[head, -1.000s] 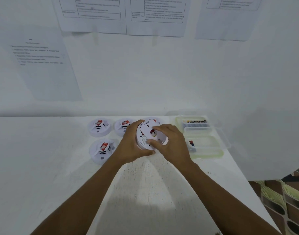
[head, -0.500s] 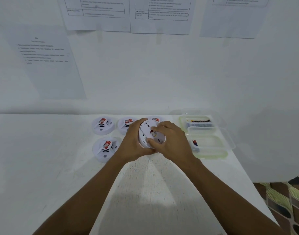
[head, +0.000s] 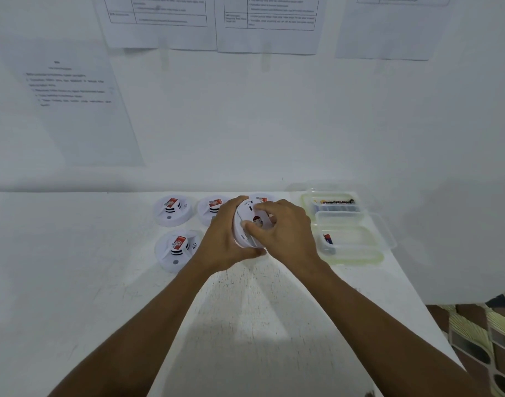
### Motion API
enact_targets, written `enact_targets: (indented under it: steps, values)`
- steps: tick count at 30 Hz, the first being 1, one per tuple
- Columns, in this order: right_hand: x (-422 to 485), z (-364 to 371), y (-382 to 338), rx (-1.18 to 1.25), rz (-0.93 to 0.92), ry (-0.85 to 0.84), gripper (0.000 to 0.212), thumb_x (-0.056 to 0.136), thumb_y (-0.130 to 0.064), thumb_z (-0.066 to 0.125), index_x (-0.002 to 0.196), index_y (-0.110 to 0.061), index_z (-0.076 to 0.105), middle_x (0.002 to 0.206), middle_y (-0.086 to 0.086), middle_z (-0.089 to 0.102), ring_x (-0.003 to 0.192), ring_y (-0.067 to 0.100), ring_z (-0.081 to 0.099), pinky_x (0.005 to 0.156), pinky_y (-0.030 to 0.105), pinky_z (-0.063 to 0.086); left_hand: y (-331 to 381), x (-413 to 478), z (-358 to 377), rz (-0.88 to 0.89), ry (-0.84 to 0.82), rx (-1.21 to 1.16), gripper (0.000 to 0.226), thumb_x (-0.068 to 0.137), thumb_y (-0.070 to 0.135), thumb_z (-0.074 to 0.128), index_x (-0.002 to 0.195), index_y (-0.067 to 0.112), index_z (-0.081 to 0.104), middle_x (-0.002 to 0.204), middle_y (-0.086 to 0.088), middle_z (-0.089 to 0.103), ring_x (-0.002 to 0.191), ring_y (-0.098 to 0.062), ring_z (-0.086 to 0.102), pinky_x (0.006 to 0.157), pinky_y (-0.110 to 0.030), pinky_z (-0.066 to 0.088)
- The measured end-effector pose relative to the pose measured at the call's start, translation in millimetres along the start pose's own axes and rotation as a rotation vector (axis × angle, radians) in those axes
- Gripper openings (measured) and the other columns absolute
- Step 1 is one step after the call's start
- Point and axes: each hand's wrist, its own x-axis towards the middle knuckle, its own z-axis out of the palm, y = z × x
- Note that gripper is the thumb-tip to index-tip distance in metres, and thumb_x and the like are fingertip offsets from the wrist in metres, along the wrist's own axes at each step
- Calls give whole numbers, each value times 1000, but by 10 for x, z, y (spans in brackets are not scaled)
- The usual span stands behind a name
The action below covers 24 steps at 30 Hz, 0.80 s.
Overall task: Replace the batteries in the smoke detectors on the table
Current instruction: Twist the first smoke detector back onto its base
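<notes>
Hands meet at the centre of the frame over a white table. The left hand curls round the left rim of the held smoke detector, thumb under its lower edge. The right hand grips the same disc from the right, index finger hooked over the top and thumb pressed on its face. The detector is a round white disc, tipped on edge so its flat underside faces the viewer, showing a small printed label and a red patch near the middle.

Left of the hands, three more lie flat, domes up, each with a red tag and black slots: the back-left detector, the back-middle detector and the front-left detector. The rear detector peeks out just above the fingers.

Right of centre sit two clear tubs. The far tub holds a row of batteries; the near tub holds a single battery. Printed sheets hang on the wall above.
</notes>
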Motion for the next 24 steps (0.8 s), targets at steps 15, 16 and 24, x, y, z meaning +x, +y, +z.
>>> enact_targets:
  steps: [15, 16, 24]
  values:
    - [-11, 27, -117, -1, 4, 68, 39, 85, -48, 66, 117, -25, 70, 122, -1, 66, 109, 17, 61, 89, 27, 41, 11, 54, 34, -42, 19, -167, 152, 24, 96, 57, 141, 4, 29, 146, -17, 36, 137, -32, 35, 116, -37, 28]
    - [-15, 29, -129, 8, 24, 70, 39, 86, -48, 65, 118, -25, 69, 123, -1, 66, 111, 17, 60, 92, 28, 42, -9, 66, 45, -18, 13, -162, 146, 26, 94, 59, 140, 8, 30, 145, -14, 38, 135, -30, 37, 116, -39, 29]
    - [124, -52, -55, 167, 58, -2, 35, 78, -53, 73, 102, -28, 76, 100, -8, 74, 84, 7, 67, 83, 31, 54, -173, 133, -39, 91, 11, -8, 101, 50, 85, 67, 132, 34, 35, 136, 19, 41, 123, 0, 43, 115, -37, 33]
